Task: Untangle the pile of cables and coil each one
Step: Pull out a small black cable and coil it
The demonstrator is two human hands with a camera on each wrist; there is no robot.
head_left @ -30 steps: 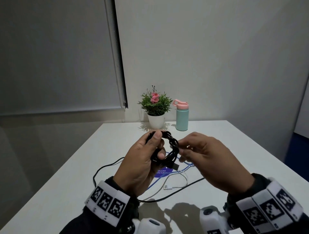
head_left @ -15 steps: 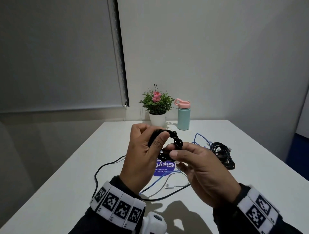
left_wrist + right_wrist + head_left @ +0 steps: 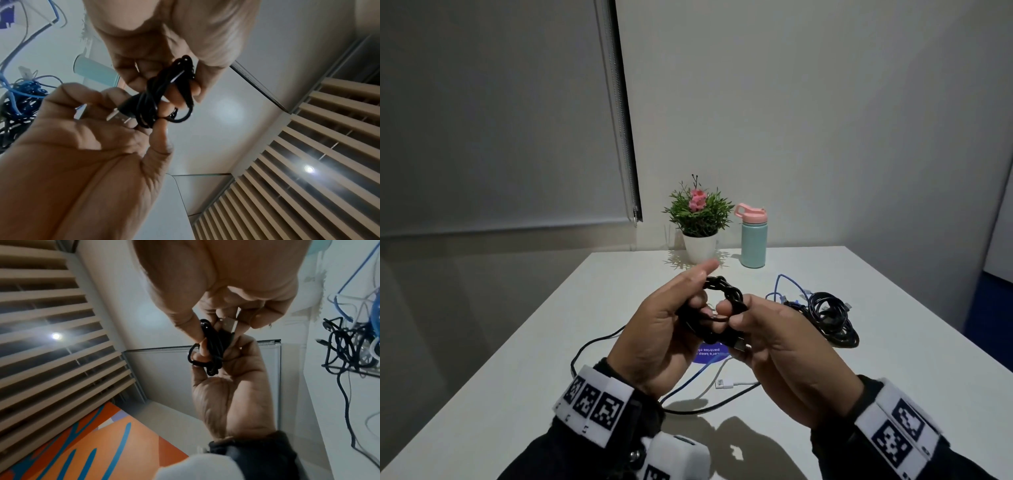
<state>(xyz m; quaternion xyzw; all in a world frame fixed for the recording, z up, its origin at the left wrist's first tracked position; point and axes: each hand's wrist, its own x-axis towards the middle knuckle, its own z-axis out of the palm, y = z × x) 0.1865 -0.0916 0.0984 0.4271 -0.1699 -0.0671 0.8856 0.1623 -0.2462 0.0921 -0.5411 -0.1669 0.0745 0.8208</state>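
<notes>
Both hands hold the black coil [image 3: 722,308] above the bench: left hand [image 3: 661,339] gripping its left side, right hand [image 3: 774,346] pinching the USB plug [image 3: 121,112] beneath, pointing right.

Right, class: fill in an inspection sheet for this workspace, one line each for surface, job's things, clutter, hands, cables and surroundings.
Surface: white rectangular table, with a round blue printed sticker.
Job's things: small black coiled cable with a USB plug, held above the table.
Clutter: green potted plant with pink flowers in a white pot; mint-green bottle with a pink lid.
Hands: left hand and right hand both grip the coil.
Cables: tangled pile of black and blue cables on the right; loose long black cable and thin white cable near the sticker.
Surroundings: grey roller blind; plain white wall.
</notes>
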